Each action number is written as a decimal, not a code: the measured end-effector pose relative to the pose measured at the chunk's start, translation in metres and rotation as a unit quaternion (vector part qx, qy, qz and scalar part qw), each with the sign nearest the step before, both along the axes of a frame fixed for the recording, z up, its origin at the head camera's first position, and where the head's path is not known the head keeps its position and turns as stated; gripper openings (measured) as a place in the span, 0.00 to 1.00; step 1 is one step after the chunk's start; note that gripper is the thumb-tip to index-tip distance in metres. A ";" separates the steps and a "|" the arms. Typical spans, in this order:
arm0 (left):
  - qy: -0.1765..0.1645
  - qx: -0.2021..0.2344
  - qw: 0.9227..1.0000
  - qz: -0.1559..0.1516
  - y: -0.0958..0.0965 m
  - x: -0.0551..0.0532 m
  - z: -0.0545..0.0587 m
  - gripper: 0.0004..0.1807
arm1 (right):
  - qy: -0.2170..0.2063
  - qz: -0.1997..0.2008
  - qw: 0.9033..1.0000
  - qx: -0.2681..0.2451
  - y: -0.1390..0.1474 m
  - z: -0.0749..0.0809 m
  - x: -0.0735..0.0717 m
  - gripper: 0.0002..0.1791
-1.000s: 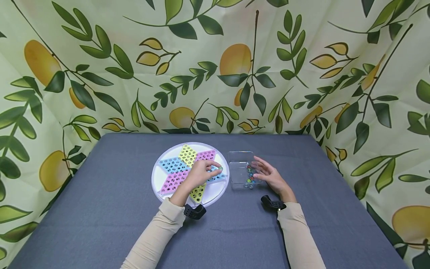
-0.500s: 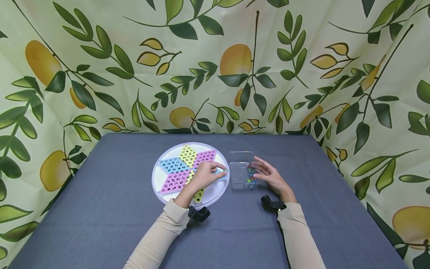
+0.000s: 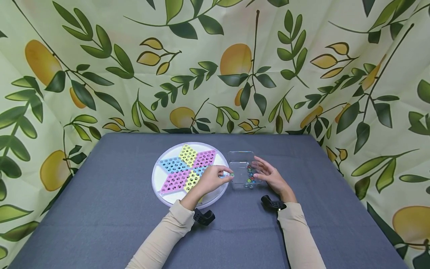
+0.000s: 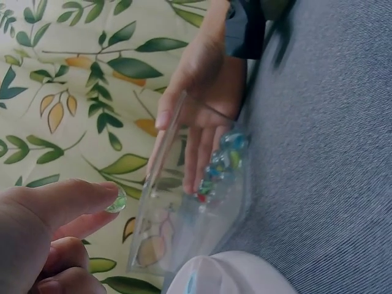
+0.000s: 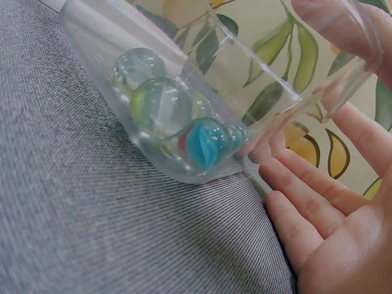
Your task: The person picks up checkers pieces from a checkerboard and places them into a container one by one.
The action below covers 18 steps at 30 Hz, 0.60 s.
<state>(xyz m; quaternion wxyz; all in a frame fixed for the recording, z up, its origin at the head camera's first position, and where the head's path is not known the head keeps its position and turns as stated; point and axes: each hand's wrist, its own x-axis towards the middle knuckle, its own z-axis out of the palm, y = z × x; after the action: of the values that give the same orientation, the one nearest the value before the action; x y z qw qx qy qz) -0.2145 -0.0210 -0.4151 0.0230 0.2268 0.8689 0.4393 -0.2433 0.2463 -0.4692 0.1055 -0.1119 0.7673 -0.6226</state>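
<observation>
My left hand (image 3: 212, 178) pinches a clear, greenish glass marble (image 4: 116, 198) between thumb and index finger, above the board's right edge near the clear plastic box. The round white Chinese checkers board (image 3: 158, 186) bears a star of pink, blue and yellow holed areas, partly covered by my left hand and forearm. Several glass marbles (image 5: 208, 144) lie gathered along the right side of the transparent box (image 3: 239, 157). My right hand (image 3: 271, 178) rests at that side, its fingers mostly straight along the outside wall and its thumb near the rim.
A grey-blue cloth (image 3: 111, 194) covers the table. Behind and beside it hangs a leaf-and-fruit patterned curtain (image 3: 201, 93). Each wrist wears a black camera mount (image 3: 204, 217), and a dark cable runs along the right sleeve (image 3: 299, 231).
My left hand has moved rightward from over the board toward the box, still pinching the marble. My right hand and the box have stayed in place.
</observation>
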 end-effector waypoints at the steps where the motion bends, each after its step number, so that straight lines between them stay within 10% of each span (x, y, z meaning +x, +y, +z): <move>1: 0.001 -0.001 1.000 -0.002 0.001 0.000 -0.001 0.11 | -0.001 0.000 1.000 -0.001 0.000 0.000 0.000 0.42; 18: 0.014 -0.023 0.999 -0.019 0.010 -0.001 -0.007 0.13 | -0.008 -0.001 1.000 -0.008 0.000 0.000 0.000 0.42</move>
<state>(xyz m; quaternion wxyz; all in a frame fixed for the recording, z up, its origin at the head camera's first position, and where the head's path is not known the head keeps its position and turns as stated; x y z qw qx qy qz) -0.2150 -0.0110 -0.4216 0.0244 0.2489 0.8746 0.4154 -0.2438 0.2466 -0.4695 0.1104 -0.1068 0.7614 -0.6298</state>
